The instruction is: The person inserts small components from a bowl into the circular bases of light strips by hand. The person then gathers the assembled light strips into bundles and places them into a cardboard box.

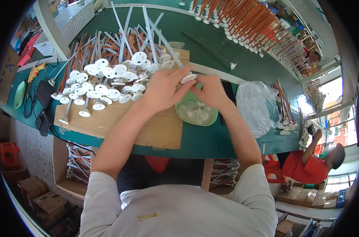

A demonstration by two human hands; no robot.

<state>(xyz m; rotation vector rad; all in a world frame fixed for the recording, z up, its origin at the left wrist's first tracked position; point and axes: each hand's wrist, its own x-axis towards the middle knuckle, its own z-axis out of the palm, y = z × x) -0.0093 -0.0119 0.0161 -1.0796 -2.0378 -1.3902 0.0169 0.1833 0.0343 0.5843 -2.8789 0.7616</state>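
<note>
Over the bench, my left hand (161,89) is closed around the disc end of a thin grey strip. Its round white disc (188,78) shows between thumb and fingers, and the strip (169,48) slants away up and to the left. Close against the disc's right side is my right hand (212,91), slightly blurred, with its fingers drawn together; whatever they pinch is too small to make out. Beneath the hands sits a light green bowl (215,118) with small, clear-looking pieces (196,112) in it. Left of my left hand lies a big pile of similar white-disc strips (108,75) on flat cardboard (159,132).
A crumpled clear plastic bag (256,106) lies right of the bowl, near brown strips (284,102). Rows of disc-ended strips (246,27) fill the far right. One dark rod (207,48) lies behind. A glue gun (36,73) is at left. A person in red (309,168) works at right.
</note>
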